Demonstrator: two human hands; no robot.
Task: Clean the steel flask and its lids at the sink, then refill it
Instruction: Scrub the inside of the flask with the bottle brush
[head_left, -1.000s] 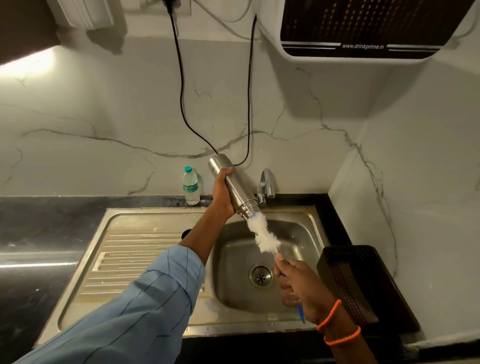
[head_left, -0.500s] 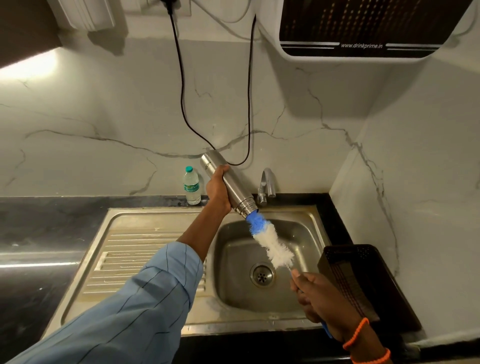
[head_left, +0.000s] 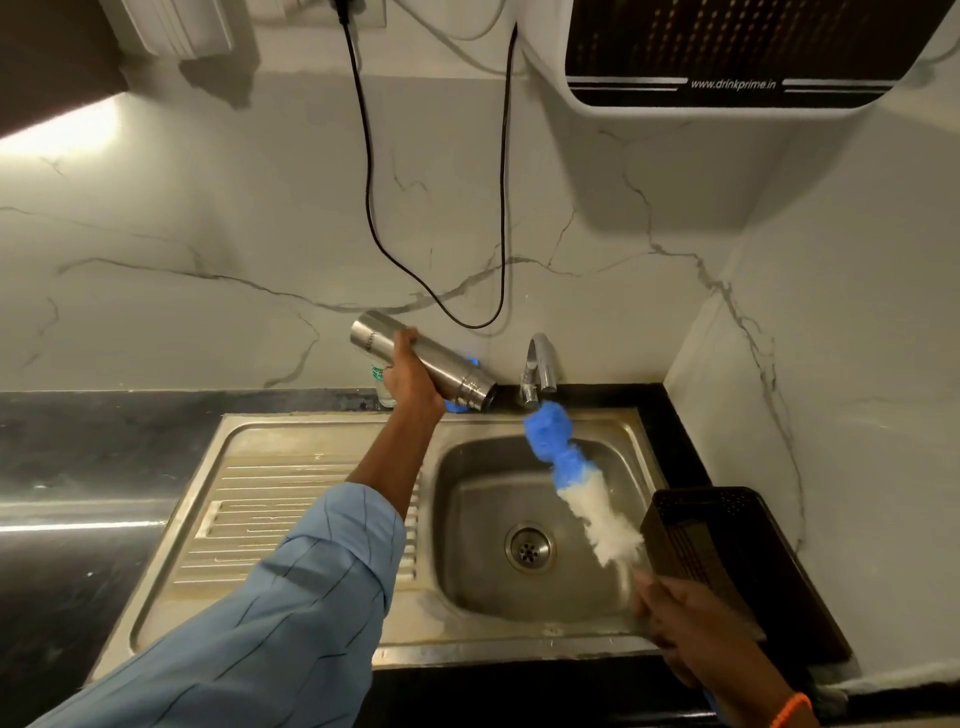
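Partly hidden behind the left hand (head_left: 410, 376) gripping one flask (head_left: 426, 361), a bottle (head_left: 383, 387); right hand (head_left: 691, 626) grips one blurred brush (head_left: 582, 483)

A light blue sleeve (head_left: 291, 587) with thin dark stripes is pushed up the left forearm; an orange band (head_left: 789, 709) circles the right wrist.
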